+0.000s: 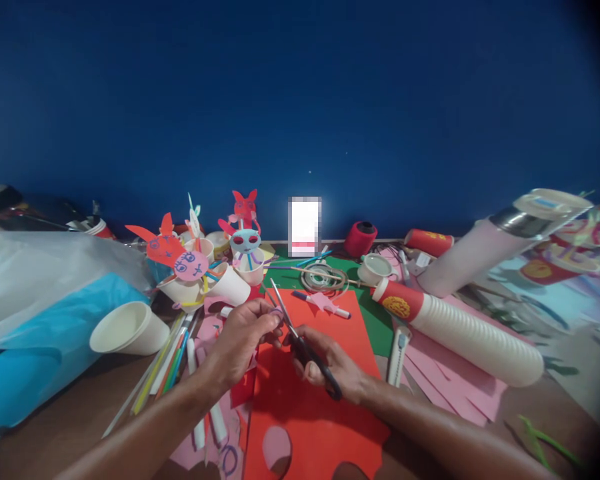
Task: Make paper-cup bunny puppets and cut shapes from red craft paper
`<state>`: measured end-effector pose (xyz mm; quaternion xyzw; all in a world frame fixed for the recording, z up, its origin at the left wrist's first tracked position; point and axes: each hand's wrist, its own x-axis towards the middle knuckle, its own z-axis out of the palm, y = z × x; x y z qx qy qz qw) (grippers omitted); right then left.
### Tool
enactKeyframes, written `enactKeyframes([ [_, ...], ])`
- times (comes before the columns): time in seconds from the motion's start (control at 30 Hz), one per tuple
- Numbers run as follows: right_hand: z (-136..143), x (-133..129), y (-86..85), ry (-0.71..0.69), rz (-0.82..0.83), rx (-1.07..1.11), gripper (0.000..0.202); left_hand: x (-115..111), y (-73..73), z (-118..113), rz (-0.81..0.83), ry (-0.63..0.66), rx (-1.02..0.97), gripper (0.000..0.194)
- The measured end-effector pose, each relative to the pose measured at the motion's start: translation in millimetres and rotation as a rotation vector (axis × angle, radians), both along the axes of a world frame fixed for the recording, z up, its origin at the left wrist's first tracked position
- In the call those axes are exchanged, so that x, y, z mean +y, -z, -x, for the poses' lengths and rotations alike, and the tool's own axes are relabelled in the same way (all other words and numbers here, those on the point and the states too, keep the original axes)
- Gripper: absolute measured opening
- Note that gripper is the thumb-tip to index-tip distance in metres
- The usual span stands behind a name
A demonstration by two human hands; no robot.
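In the head view my right hand grips black-handled scissors, their blades parted and pointing up and away. My left hand pinches a small piece of pink paper with a purple line on it, right beside the blades. Most of that piece is hidden by my fingers. Below both hands lies a red paper sheet with pieces cut from its lower edge. A pink paper oval rests on it, and a marker with a pink scrap lies at its far end.
Paper cups with animal faces stand at back left, near a tipped white cup. A long stack of cups lies on the right over pink sheets. A utility knife, coiled wire and a blue bag surround the workspace.
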<state>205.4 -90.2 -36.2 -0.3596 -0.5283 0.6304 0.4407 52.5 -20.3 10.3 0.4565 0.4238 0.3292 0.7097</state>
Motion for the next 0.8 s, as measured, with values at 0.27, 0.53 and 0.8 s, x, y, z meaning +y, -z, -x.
enactKeyframes([
  [0.27,-0.8,-1.2,4.7,0.017,-0.022,0.007,0.049,0.6,-0.6,0.2,0.012,0.029,-0.023,0.003],
  [0.53,-0.8,-2.4,5.5,0.025,-0.019,0.039,0.051,0.1,0.0,2.4,0.01,0.069,-0.044,0.002],
  [0.8,-0.7,-1.0,6.0,0.017,-0.009,0.068,0.052,2.2,1.3,3.8,-0.004,0.087,-0.033,0.003],
])
